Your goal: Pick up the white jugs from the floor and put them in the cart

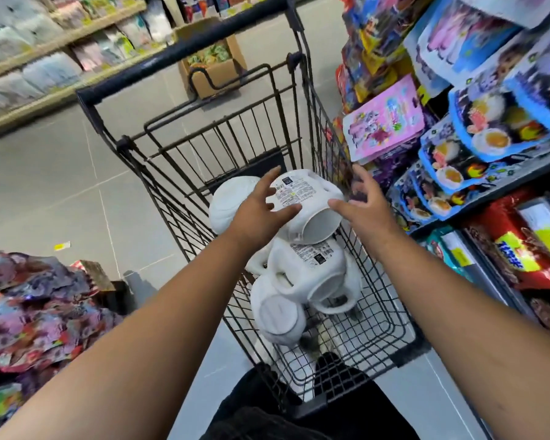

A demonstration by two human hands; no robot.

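Observation:
A black wire cart point(378, 312) stands right in front of me and holds several white jugs. The topmost jug point(311, 201) lies on its side on the pile, label up and mouth toward me. My left hand point(261, 208) is spread over its left side, thumb on the label. At the jug's right edge, my right hand point(362, 201) has its fingers apart and its thumb touching the jug. Neither hand is closed around it. More jugs lie below: one at the left point(232, 204), one in the middle point(318, 265) and one nearest me point(280, 315).
Shelves of colourful snack packets point(458, 122) press close on the cart's right. A heap of bright packets point(38, 306) sits at my lower left. An open cardboard box point(210, 58) stands on the grey tile floor beyond the cart, with a stocked shelf point(45, 42) at the far left.

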